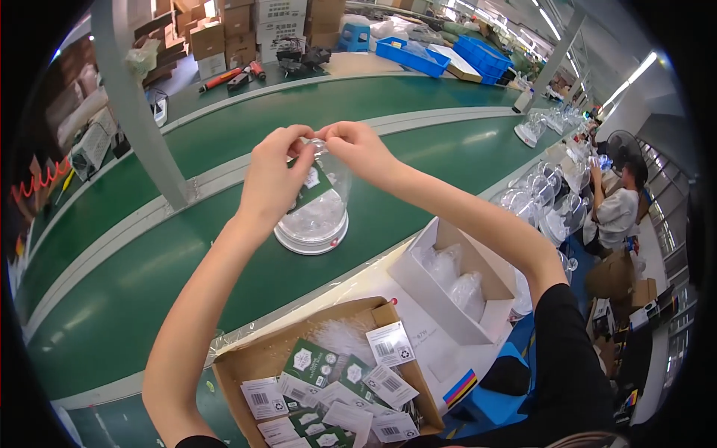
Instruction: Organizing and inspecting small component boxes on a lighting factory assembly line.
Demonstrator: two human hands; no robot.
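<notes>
Subject: wearer's own body, head view.

Left hand point(270, 175): bare, no glove, no ring or watch seen. Nails short, unpainted as far as visible.

Right hand point(357, 146): bare, same cond. No glove, no jewellery visible.

Forearms: both bare from wrist to elbow; no bands, no sleeve guards.

Right upper arm: short black sleeve point(571, 351), plain fabric, no print or logo seen; hem sits just above elbow.

Left shoulder: small strip of dark garment point(200, 442) at lower edge, colour approx. black; too little shown for detail.
</notes>
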